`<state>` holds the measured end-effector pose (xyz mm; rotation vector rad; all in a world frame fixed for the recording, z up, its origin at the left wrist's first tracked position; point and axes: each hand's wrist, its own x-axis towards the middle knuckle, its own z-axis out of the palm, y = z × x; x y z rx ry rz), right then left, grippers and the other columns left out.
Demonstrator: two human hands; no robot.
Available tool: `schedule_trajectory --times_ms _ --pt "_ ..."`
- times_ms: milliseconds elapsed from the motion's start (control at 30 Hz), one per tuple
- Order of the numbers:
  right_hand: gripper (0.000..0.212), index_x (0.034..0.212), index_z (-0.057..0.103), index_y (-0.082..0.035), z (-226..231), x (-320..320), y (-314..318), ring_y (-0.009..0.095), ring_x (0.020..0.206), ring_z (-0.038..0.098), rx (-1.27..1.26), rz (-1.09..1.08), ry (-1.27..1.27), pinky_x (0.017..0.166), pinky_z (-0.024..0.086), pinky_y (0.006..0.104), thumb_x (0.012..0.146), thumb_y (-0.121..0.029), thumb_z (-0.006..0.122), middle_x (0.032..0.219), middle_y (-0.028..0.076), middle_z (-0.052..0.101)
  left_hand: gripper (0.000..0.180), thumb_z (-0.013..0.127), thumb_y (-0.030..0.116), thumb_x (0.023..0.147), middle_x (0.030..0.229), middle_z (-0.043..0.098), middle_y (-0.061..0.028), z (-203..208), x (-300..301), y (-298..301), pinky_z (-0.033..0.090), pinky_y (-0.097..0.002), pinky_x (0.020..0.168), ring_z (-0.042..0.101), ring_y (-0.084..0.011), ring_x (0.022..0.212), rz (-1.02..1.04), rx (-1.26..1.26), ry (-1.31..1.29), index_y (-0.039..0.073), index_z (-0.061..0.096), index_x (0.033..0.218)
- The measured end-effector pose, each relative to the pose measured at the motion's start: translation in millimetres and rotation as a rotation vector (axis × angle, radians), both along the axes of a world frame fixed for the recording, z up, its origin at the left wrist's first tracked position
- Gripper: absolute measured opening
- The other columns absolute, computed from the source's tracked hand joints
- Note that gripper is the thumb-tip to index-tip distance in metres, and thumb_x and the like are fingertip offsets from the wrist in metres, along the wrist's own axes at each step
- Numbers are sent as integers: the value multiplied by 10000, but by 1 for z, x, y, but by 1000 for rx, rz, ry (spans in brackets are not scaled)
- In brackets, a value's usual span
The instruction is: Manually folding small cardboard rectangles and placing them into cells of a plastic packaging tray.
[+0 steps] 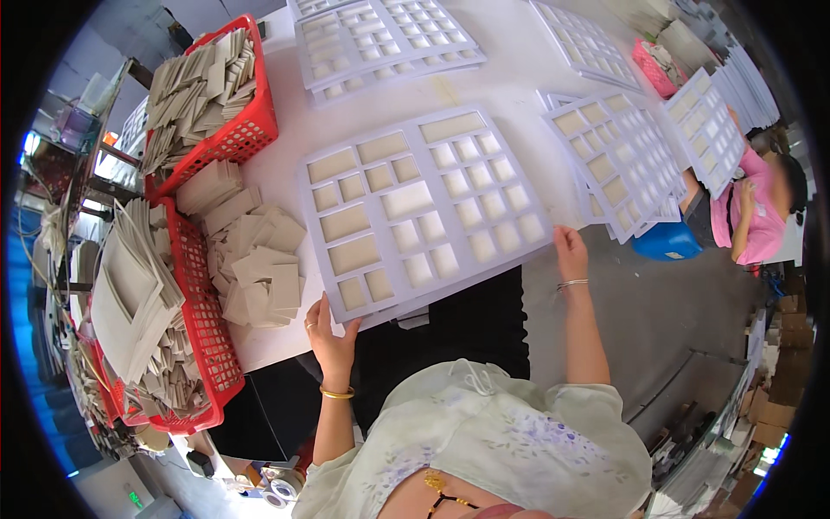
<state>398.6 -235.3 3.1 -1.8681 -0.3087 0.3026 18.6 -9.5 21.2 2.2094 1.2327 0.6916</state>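
Observation:
In front of me, a white multi-window photo frame panel point(430, 251) lies tilted on the table, over another panel whose edge shows beneath it. Its openings differ in size; those on the left look beige, while many on the right look paler. At its near left corner, my left hand point(332, 344) grips the edge between thumb and fingers. The fingers of my right hand point(571, 253) are closed on the near right corner, partly hidden there. Beside my left hand, a loose heap of beige card pieces point(264, 268) rests on the table.
Two red baskets point(226, 333) full of beige card pieces stand at the left. More white panels lie at the far side point(389, 39) and right point(616, 156). A person in pink point(761, 203) holds another panel near a blue stool point(667, 242).

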Motion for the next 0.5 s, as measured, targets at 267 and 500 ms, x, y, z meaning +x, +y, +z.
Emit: schedule_trajectory --times_ms 267,500 --pt "158 1022 554 -73 23 -5 35 141 816 641 565 -70 609 699 546 315 931 -202 556 949 42 644 668 811 129 615 1187 531 -150 14 12 -11 403 -428 929 479 -335 1088 -112 30 -54 46 553 1225" --pt "183 1013 590 -50 51 38 38 168 793 662 639 -332 408 650 575 324 901 -191 559 970 59 651 683 767 143 672 1343 474 -118 5 -4 -10 361 -439 997 430 -345 1199 -159 34 99 51 475 1282"
